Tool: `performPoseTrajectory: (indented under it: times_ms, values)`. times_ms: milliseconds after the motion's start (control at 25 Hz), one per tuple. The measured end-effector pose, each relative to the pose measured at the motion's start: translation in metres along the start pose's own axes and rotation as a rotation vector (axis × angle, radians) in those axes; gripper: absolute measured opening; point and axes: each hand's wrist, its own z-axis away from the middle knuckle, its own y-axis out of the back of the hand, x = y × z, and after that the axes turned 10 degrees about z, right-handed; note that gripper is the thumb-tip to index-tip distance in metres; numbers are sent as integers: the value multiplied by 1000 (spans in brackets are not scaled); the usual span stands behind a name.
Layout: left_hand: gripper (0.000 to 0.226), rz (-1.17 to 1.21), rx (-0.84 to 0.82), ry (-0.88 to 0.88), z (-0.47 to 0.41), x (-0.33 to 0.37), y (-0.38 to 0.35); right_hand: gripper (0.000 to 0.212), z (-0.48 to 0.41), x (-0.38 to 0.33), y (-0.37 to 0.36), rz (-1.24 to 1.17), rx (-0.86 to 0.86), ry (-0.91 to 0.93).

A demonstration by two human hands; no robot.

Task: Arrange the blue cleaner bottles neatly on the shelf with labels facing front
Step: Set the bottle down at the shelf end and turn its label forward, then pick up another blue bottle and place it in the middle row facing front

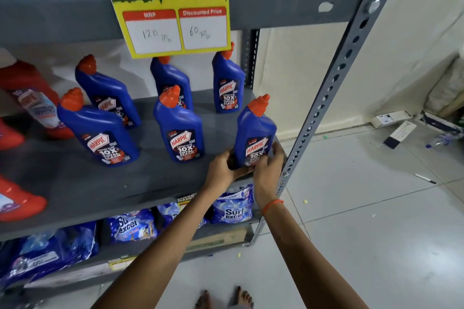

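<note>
Both hands grip the blue cleaner bottle at the front right corner of the middle shelf.

The held bottle (254, 133) stands upright at the shelf (82, 190) edge, beside the perforated steel upright (334, 88), label facing front, orange cap on top. The left hand (223, 168) wraps its lower left side; the right hand (270, 162), with an orange thread at the wrist, closes on the lower right side, fingers curled over the label's bottom edge. Whether the base rests fully on the shelf is unclear, as the hands cover it. Five more blue bottles (179, 128) stand behind and left in two rows, labels forward. Red bottles (32, 98) occupy the far left. A price sign (173, 10) hangs from the shelf above. Detergent packs (232, 206) lie on the shelf below.
</note>
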Motion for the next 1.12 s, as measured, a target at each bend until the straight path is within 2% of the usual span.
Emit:
performPoseTrajectory:
  times_ms: [80,160,240,320,400,440,520,640,680,800,1000,1120]
  values:
    - [63,-23,67,-15,13,8,3,56,24,-3,-2,23,78,187]
    - [68,52,190,-49,26,18,7,63,45,-9,-5,90,88,423]
    - [64,109,333,-242,38,24,13,64,59,-19,-10,129,42,649]
    - [64,-6,558,-431,45,27,24,59,66,-25,-21,167,-5,871]
    - [79,-70,778,-458,39,23,44,55,64,-27,-38,188,-92,992]
    - [86,-57,819,-421,31,18,57,54,62,-26,-48,201,-162,962]
    - [91,51,735,-322,13,9,84,53,54,-20,-69,224,-305,744]
    - [54,168,460,-119,-6,1,107,46,33,-8,-92,205,-524,294]
    - [44,159,416,-67,-9,-3,110,41,27,-3,-96,210,-577,222]
    - [39,179,353,-14,-1,-11,115,35,23,9,-95,241,-610,210]
    - [36,98,285,-58,17,-22,124,36,37,15,-79,248,-631,241]
    - [35,75,265,-91,26,-30,127,39,51,20,-72,245,-586,234]
